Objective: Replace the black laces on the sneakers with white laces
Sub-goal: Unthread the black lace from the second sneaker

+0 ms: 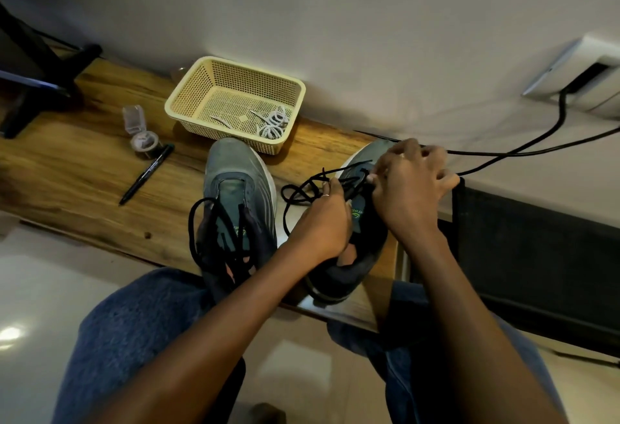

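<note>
Both hands [320, 222] [411, 185] pinch the right shoe's black lace [303, 188], half unthreaded (white laces [273, 123] untouched in basket [188, 94]).

green logo and lettering on both sneaker tongues [358, 214], too small and blurred to read

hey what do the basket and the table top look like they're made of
The basket looks like cream moulded plastic: thin, evenly perforated walls with a smooth rolled rim, slightly glossy. The table top shows brown wood grain with a soft sheen; whether solid wood or a laminate print can't be told.
</note>
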Motion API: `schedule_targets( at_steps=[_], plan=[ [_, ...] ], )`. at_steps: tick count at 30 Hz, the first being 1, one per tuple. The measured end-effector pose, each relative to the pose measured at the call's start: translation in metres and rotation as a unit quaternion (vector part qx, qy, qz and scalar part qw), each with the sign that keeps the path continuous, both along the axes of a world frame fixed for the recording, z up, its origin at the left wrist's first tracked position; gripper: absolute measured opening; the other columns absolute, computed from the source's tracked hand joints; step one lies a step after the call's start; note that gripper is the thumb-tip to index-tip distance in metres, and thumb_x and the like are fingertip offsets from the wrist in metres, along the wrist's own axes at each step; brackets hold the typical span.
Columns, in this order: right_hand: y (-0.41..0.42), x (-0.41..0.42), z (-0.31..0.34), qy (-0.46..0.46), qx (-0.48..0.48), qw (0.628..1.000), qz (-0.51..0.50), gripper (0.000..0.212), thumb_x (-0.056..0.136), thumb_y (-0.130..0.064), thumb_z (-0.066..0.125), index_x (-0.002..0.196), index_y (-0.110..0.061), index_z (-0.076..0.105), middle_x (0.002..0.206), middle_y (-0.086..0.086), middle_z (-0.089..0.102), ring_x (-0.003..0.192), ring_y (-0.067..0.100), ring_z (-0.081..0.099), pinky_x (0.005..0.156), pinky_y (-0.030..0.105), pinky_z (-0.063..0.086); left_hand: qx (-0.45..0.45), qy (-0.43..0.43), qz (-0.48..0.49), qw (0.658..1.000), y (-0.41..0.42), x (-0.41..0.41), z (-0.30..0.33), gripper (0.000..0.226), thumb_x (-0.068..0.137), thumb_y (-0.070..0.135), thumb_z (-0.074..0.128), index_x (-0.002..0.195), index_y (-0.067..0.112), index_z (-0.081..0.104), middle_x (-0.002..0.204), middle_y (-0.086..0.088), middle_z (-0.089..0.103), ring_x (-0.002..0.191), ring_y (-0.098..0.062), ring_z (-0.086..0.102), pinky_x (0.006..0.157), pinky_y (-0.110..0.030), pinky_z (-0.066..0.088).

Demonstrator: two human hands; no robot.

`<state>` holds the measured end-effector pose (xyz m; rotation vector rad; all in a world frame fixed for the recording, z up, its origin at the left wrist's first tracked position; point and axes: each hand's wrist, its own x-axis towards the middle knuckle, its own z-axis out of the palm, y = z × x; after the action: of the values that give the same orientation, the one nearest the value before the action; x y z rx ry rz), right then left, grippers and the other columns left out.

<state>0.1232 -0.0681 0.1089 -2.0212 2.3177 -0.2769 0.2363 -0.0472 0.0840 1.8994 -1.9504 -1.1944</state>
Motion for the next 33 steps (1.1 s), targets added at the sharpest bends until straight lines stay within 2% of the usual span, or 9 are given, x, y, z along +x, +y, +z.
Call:
schedule_targets(
  at_steps=[2,4,8,10,16,21,27,31,33],
  plan=[
    [0.0,-0.003,0.002,-0.023,-0.064,0.996,-0.058,0.014,0.09,-0.023,0.062,0.102,-0.017,0.066,0.132,0.005,0.043,0.124,0.031,0.03,0.094,0.046,0.024,-0.002,-0.001,0.0,1.0,-0.001,-0.001,0.0,0.055,0.105,0.02,0.029,0.152,0.006,0.005,0.143,-0.026,0.04,0.121,-0.038,0.05,0.09,-0.039,0.041],
    [-0.002,-0.007,0.003,-0.039,-0.064,0.994,-0.074,0.015,0.09,-0.024,0.061,0.103,-0.018,0.065,0.131,0.005,0.044,0.124,0.031,0.03,0.096,0.046,0.023,-0.009,-0.001,-0.005,1.0,-0.002,-0.001,-0.002,0.055,0.104,0.019,0.03,0.152,0.004,0.007,0.15,-0.025,0.032,0.125,-0.037,0.047,0.095,-0.038,0.04],
    [-0.003,-0.007,0.0,-0.038,0.088,0.995,0.001,0.031,0.086,-0.039,0.066,0.114,-0.028,0.061,0.14,0.002,0.038,0.131,0.031,0.023,0.098,0.048,0.025,-0.001,-0.005,-0.01,1.0,-0.002,0.0,-0.004,0.056,0.104,0.02,0.03,0.152,0.005,0.005,0.155,-0.022,0.023,0.131,-0.036,0.043,0.102,-0.041,0.038],
    [-0.002,-0.004,-0.005,-0.01,0.11,0.993,0.037,0.039,0.083,-0.042,0.069,0.118,-0.028,0.059,0.14,0.002,0.038,0.13,0.032,0.023,0.097,0.048,0.027,0.0,-0.008,-0.012,1.0,-0.003,-0.001,-0.004,0.056,0.104,0.019,0.031,0.153,0.006,0.005,0.155,-0.022,0.021,0.13,-0.036,0.043,0.102,-0.042,0.039],
    [-0.001,0.005,-0.008,0.05,0.039,0.997,0.044,0.03,0.085,-0.03,0.067,0.113,-0.018,0.064,0.127,0.003,0.052,0.123,0.031,0.029,0.087,0.044,0.025,-0.004,-0.018,-0.015,1.0,-0.003,-0.002,-0.005,0.057,0.104,0.019,0.032,0.153,0.006,0.006,0.159,-0.017,0.01,0.133,-0.036,0.041,0.105,-0.044,0.039],
    [0.001,0.006,-0.009,0.018,-0.003,0.999,0.051,0.011,0.086,-0.025,0.066,0.096,-0.02,0.07,0.114,-0.002,0.062,0.118,0.028,0.032,0.073,0.036,0.008,-0.006,-0.023,-0.006,1.0,-0.003,-0.001,-0.005,0.059,0.102,0.012,0.037,0.152,0.006,0.007,0.153,-0.022,0.028,0.123,-0.037,0.05,0.095,-0.042,0.043],
    [-0.003,-0.007,0.003,-0.085,-0.084,0.99,-0.074,0.01,0.085,-0.027,0.069,0.094,-0.022,0.068,0.122,-0.003,0.057,0.122,0.027,0.032,0.091,0.046,0.022,0.005,-0.032,0.003,0.999,-0.001,-0.001,-0.003,0.06,0.102,0.012,0.039,0.152,0.005,0.006,0.146,-0.026,0.037,0.122,-0.038,0.051,0.092,-0.039,0.042],
    [-0.004,-0.006,0.004,-0.062,-0.024,0.998,-0.016,0.044,0.083,-0.03,0.07,0.123,-0.027,0.051,0.137,0.0,0.041,0.128,0.029,0.027,0.095,0.048,0.025,0.002,-0.034,-0.003,0.999,-0.003,-0.001,-0.004,0.059,0.102,0.014,0.038,0.151,0.003,0.009,0.152,-0.024,0.029,0.129,-0.037,0.045,0.098,-0.038,0.039],
    [-0.003,-0.004,0.002,-0.042,0.019,0.999,0.028,0.056,0.079,-0.031,0.074,0.127,-0.029,0.045,0.14,0.0,0.036,0.13,0.03,0.024,0.097,0.05,0.027,-0.001,-0.034,-0.006,0.999,-0.003,0.0,-0.004,0.061,0.101,0.013,0.04,0.152,0.004,0.008,0.154,-0.022,0.025,0.131,-0.035,0.042,0.101,-0.038,0.038]
  ],
)
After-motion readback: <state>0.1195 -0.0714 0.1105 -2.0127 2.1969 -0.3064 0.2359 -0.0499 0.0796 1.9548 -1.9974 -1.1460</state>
